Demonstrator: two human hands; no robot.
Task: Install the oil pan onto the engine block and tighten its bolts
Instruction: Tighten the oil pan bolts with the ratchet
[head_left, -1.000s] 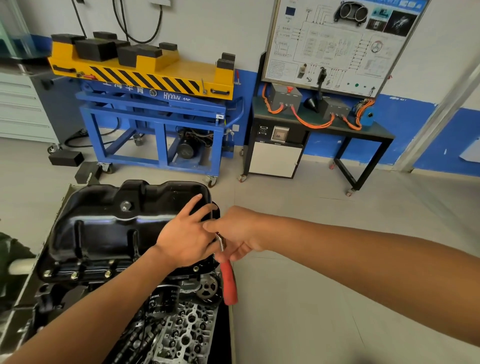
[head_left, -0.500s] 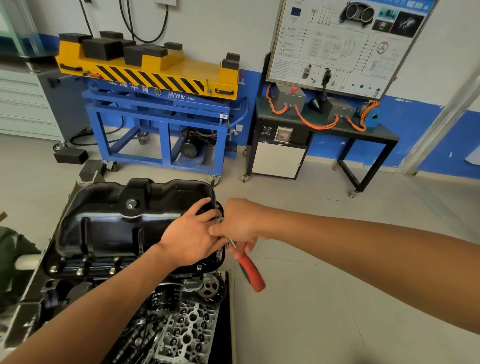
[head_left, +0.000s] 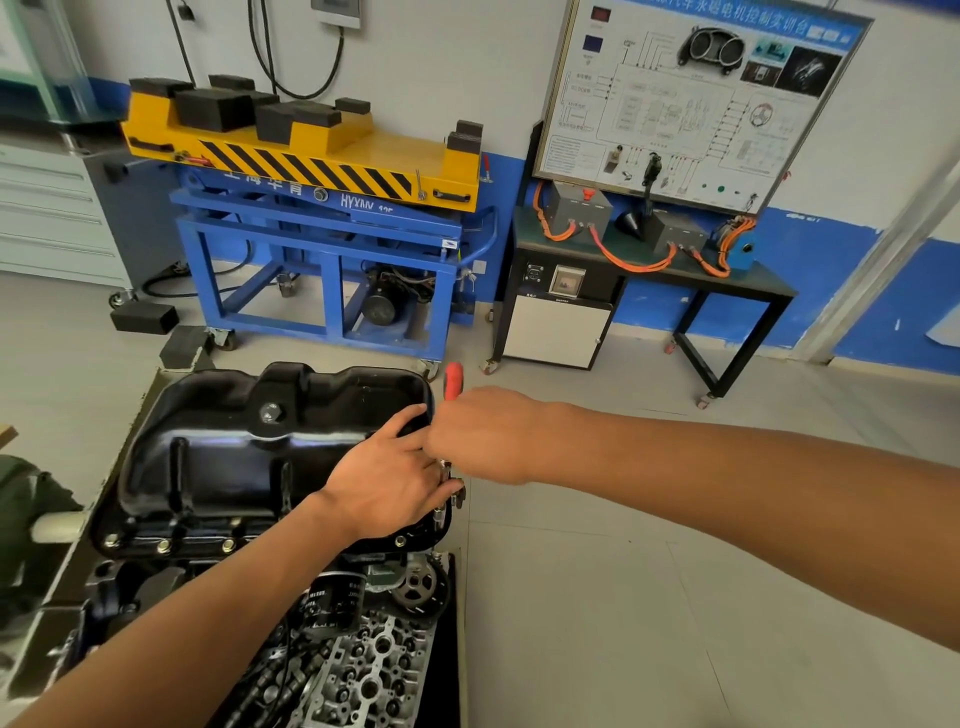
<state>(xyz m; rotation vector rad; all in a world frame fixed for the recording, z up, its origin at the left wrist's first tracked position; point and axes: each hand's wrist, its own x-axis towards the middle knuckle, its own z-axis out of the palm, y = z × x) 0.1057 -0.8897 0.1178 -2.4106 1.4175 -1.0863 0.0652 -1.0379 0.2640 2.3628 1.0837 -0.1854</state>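
The oil pan (head_left: 234, 457) sits on the engine (head_left: 374, 670), near left. The left hand (head_left: 387, 488) rests on its right end, and the right hand (head_left: 483, 436), just right of it, grips a wrench (head_left: 453, 382). Far behind stands a lift trolley (head_left: 311, 228) — a bench (head_left: 761, 280) to its right.

Bright, even light fills the room, and no single source shows. The glossy black oil pan (head_left: 234, 457) carries soft white glare along its ridges. Faint, diffuse shadows lie on the floor (head_left: 649, 597) under the blue stand (head_left: 311, 227) at far left. The centre is sharp, while the near left corner smears into blur. Wide-angle distortion tilts the pale post (head_left: 896, 249) at far right.
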